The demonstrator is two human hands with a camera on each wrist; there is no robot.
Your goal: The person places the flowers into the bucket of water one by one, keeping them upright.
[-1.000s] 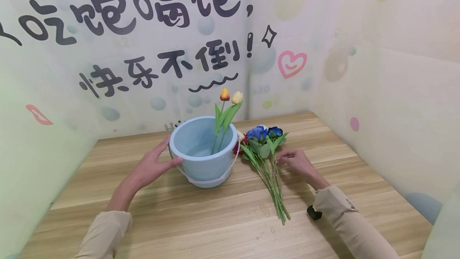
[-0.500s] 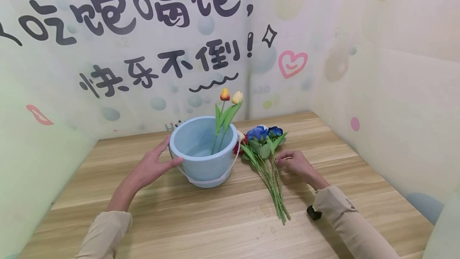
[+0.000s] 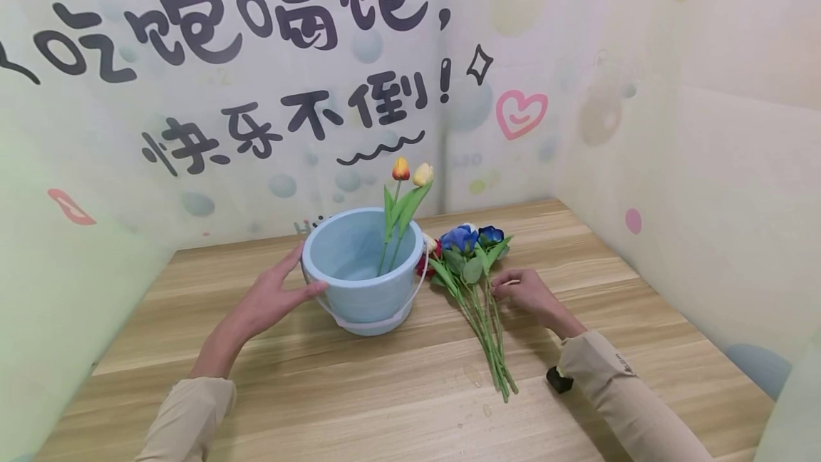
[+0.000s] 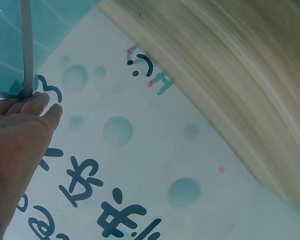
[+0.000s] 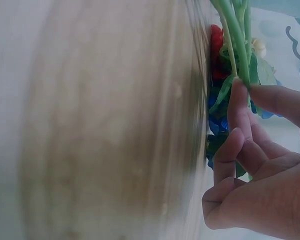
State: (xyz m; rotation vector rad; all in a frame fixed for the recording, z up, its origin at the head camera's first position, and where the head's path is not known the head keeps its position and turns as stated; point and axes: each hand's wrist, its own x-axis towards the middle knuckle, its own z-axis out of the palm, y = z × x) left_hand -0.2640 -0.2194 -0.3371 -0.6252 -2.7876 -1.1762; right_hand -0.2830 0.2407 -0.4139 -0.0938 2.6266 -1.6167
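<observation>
A light blue bucket with a white handle stands upright on the table. Inside it lean two tulips, one red-yellow and one pale yellow. My left hand rests against the bucket's left side, fingers straight, thumb on the rim; its fingertips also touch the bucket in the left wrist view. To the right lies a bunch of artificial flowers, with blue and red blooms and green stems. At its right edge my right hand pinches a green flower stem between thumb and forefinger.
Wood-grain table ends at the printed wall behind the bucket. A small black object sits by the right sleeve. Small clear spots mark the table left of the stems.
My right fingers have drawn slightly closer together at the stem. The left hand, the bucket and the flowers stay where they were.
</observation>
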